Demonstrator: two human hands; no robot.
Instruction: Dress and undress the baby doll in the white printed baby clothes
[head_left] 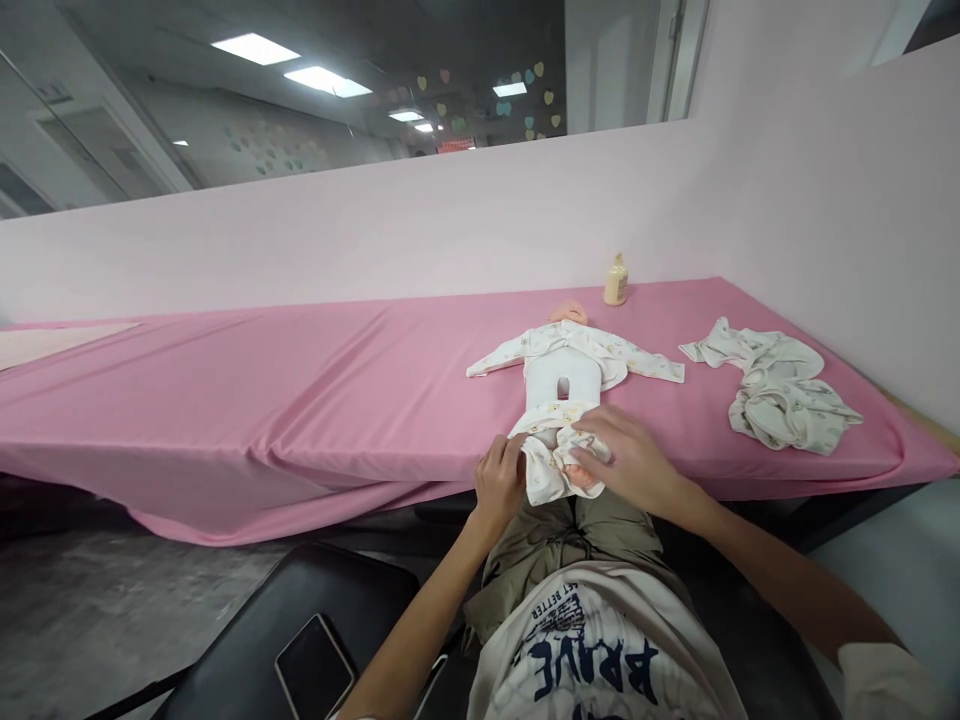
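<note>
A baby doll lies on its back at the table's near edge, its head (570, 312) pointing away from me. Its white patterned top (534, 345) is spread with both sleeves out to the sides, leaving the white torso (551, 372) bare. White patterned baby pants (545, 472) are bunched around the doll's legs. My left hand (501, 480) is closed on the left edge of the pants. Over the right leg, my right hand (634, 455) has its thumb and fingers closed on the bunched fabric. A skin-coloured foot (583, 478) shows beneath that hand.
A pink cloth (315, 380) covers the long table. Crumpled white baby clothes (780, 385) lie at the right, and a cream pump bottle (616, 281) stands by the wall. Below the table, a phone (315, 668) rests on a black seat (300, 590) at my left.
</note>
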